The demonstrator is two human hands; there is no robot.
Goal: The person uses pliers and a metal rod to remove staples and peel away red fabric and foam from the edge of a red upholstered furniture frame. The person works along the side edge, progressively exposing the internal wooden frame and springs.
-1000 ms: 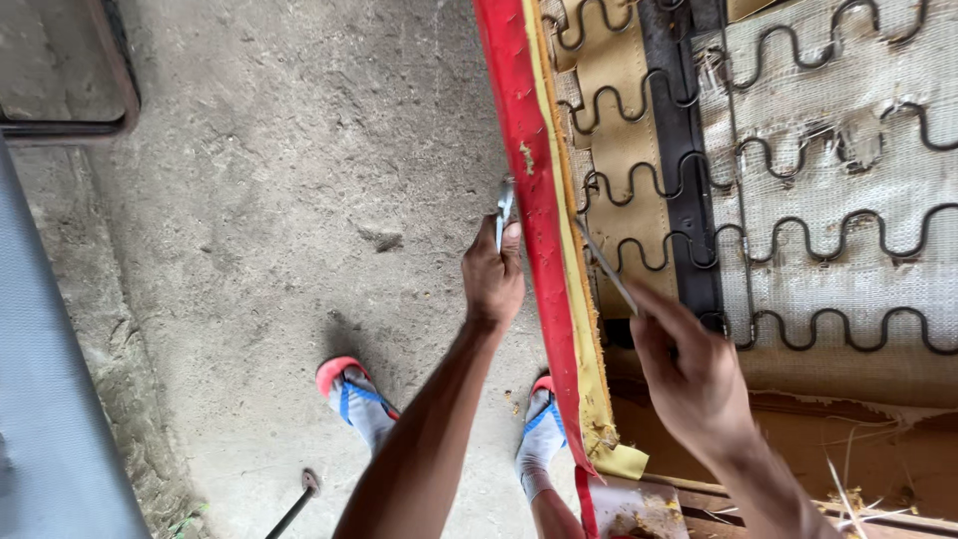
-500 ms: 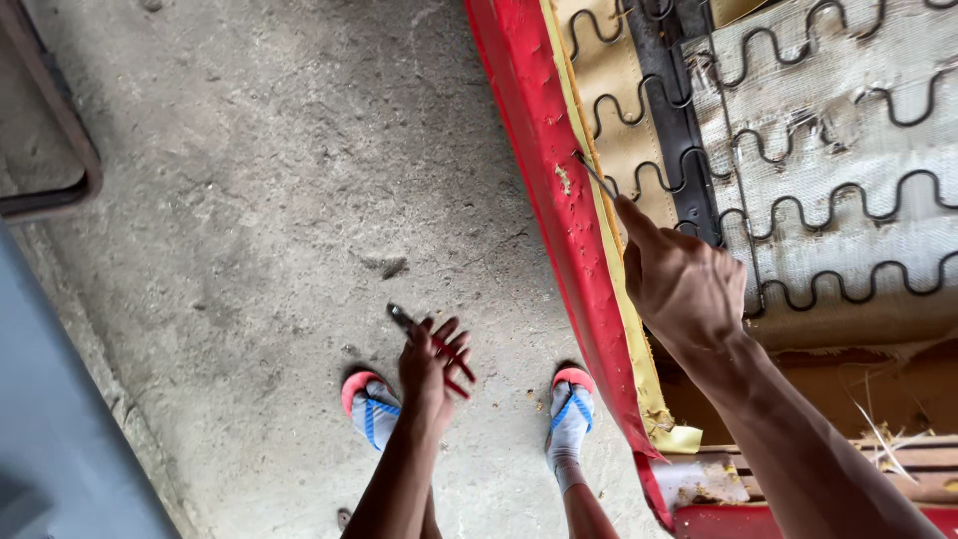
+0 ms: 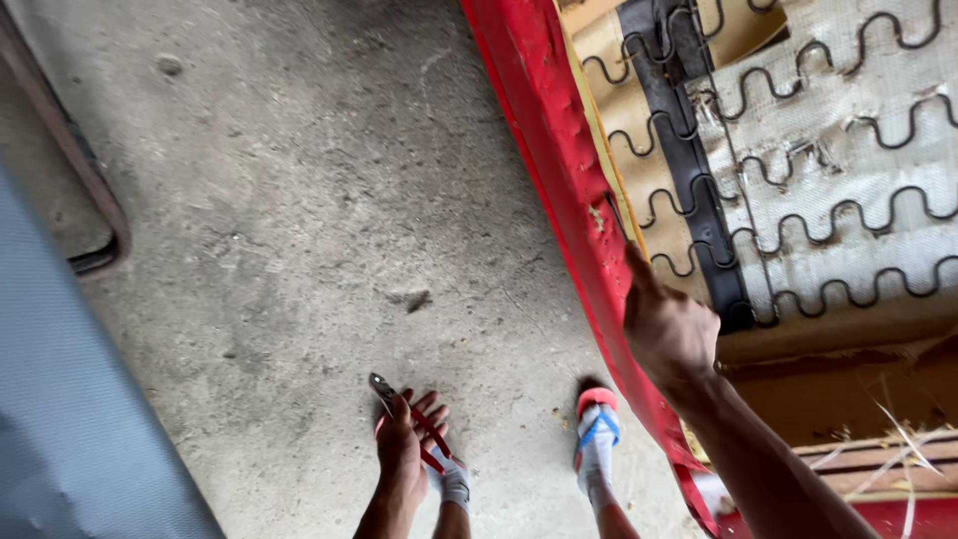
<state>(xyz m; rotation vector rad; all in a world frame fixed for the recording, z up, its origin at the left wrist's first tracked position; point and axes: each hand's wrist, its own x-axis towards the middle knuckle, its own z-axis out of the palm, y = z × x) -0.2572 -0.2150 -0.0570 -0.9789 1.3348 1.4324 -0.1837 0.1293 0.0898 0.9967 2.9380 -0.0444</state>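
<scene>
My left hand (image 3: 404, 449) hangs low over the concrete floor (image 3: 299, 220), holding pliers (image 3: 399, 407) with red handles and dark jaws pointing up-left. My right hand (image 3: 667, 324) is shut against the edge of an upturned sofa frame, gripping a thin metal tool whose tip (image 3: 616, 215) sticks up along the red fabric edge (image 3: 559, 170). Zigzag metal springs (image 3: 798, 220) and a dark webbing strap (image 3: 684, 150) cross the frame's exposed underside. My feet in sandals (image 3: 597, 439) stand between the hands.
A grey panel (image 3: 80, 419) fills the lower left. A dark curved metal frame (image 3: 85, 190) lies at the left edge. Loose straw and bare wood (image 3: 848, 439) show at the sofa's lower right. A small bit of debris (image 3: 414, 297) lies on the floor.
My left hand has dropped away from the red sofa edge down toward my feet, still holding the pliers. My right hand stays on the sofa edge with the thin tool.
</scene>
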